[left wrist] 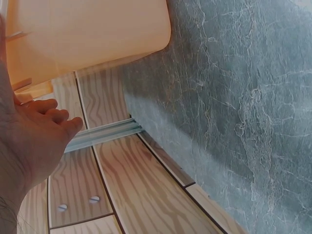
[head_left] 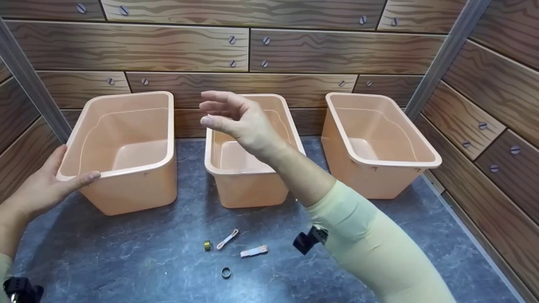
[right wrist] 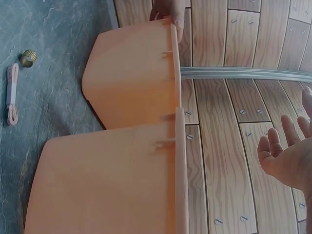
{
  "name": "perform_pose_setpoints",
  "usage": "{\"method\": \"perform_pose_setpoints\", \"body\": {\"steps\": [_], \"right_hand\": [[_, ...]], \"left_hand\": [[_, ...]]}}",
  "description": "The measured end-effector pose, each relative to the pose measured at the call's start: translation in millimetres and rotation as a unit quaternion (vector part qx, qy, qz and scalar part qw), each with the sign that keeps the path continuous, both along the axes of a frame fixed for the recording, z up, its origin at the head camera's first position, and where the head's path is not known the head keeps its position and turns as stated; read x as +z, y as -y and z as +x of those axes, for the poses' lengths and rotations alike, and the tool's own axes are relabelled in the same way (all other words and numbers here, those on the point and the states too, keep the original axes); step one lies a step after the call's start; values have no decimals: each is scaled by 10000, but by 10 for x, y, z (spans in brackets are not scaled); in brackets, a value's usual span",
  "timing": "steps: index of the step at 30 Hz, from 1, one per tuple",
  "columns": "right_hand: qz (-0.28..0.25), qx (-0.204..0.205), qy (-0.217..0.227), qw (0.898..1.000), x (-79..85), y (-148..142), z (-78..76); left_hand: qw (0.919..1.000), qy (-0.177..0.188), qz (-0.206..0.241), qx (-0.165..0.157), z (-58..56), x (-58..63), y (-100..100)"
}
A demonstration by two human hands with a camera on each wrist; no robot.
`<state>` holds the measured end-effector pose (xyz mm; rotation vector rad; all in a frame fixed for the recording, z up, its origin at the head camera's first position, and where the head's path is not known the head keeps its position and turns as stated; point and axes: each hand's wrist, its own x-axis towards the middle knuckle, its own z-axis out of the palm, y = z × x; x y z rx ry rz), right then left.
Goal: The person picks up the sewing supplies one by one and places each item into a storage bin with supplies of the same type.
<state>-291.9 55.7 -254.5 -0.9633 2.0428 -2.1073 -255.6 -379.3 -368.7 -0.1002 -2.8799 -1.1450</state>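
Observation:
My left hand (head_left: 40, 191) grips the left peach plastic bin (head_left: 126, 193) at its near left corner, the thumb lying along the front rim. In the left wrist view, the fingers of the left hand (left wrist: 36, 131) curl beneath the rim on the outside. My right hand (head_left: 242, 120) is raised over the middle peach bin (head_left: 252, 189), holding nothing, its fingers loosely bent and spread from the thumb. It partly hides that bin's opening. Bare wall panels show behind the right hand (right wrist: 290, 151) in the right wrist view.
A third peach bin (head_left: 358, 181) stands at the right. In front of the bins lie a gold ring (head_left: 207, 245), a dark ring (head_left: 226, 273) and two banded bundles of pale cord, one slanted (head_left: 228, 239) and one flatter (head_left: 254, 251). Wood-patterned walls (head_left: 294, 50) enclose the blue-grey tabletop (head_left: 126, 261).

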Motion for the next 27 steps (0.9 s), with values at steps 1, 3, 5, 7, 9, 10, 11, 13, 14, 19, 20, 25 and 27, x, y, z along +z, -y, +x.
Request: {"method": "perform_pose_setpoints", "body": {"steps": [1, 3, 5, 7, 9, 10, 11, 13, 14, 19, 20, 25, 27], "right_hand": [[-18, 2, -14, 10000, -1, -21, 8], [-16, -2, -70, 10000, -8, -70, 25], [25, -1, -144, 9999, -17, -124, 43], [78, 20, -234, 9997, -29, -184, 61], [113, 27, -276, 9996, -39, -249, 83], [122, 23, -293, 9995, -45, -283, 94], [128, 10, -306, 9994, -50, -319, 105], [138, -39, -314, 9994, -55, -397, 134], [145, -87, -323, 9993, -56, -439, 148], [167, -217, -446, 9986, -51, -622, 229], [178, -232, -480, 9984, -50, -655, 246], [158, -150, -663, 9976, -100, -810, 301], [126, -99, -677, 9976, -145, -869, 314]], "left_hand": [[10000, 13, -14, 8, 6, 4, -7], [10000, 17, -57, 46, 14, 7, -21], [9999, 58, -83, 62, 16, 9, -25], [9999, 89, -85, 70, 13, 8, -24], [9999, 95, -74, 51, 6, 4, -14], [9999, 101, -62, 38, 2, 2, -8], [9999, 115, -63, 34, -3, 0, -1], [9998, 138, -110, 21, -13, -5, 14], [9998, 162, -142, 13, -16, -5, 22], [9994, 197, -295, 16, -24, -15, 57], [9994, 186, -295, 34, -25, -19, 60], [9992, 225, -320, 86, -26, -25, 62], [9992, 216, -336, 99, -27, -19, 54]]}}
